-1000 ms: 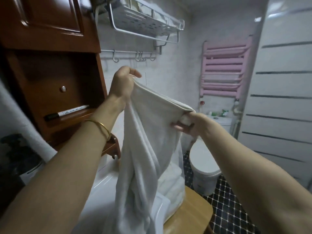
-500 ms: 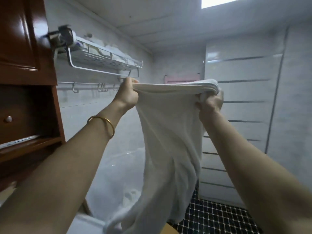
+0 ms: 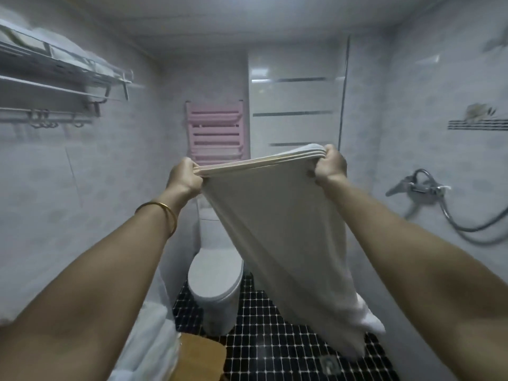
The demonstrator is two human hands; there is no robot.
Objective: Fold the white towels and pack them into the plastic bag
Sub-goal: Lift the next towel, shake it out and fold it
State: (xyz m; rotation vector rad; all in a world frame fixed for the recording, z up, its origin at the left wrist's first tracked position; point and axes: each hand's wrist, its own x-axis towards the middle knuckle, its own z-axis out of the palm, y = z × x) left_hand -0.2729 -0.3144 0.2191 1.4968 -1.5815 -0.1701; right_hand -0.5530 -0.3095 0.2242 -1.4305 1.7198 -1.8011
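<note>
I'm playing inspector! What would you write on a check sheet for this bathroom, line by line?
Surface: wooden stool at the bottom edge; black tiled floor.
Job's things: white towel held up in the air, its layered top edge pulled straight, the rest hanging down. Plastic bag: nothing seen.
Clutter: white heap at the lower left, too blurred to name.
Grips: left hand and right hand each grip one end of the towel's top edge.
Cables: nothing seen; only a shower hose on the right wall.
Surroundings: toilet with its lid down, pink rack on the far wall, wall shelf up on the left.
</note>
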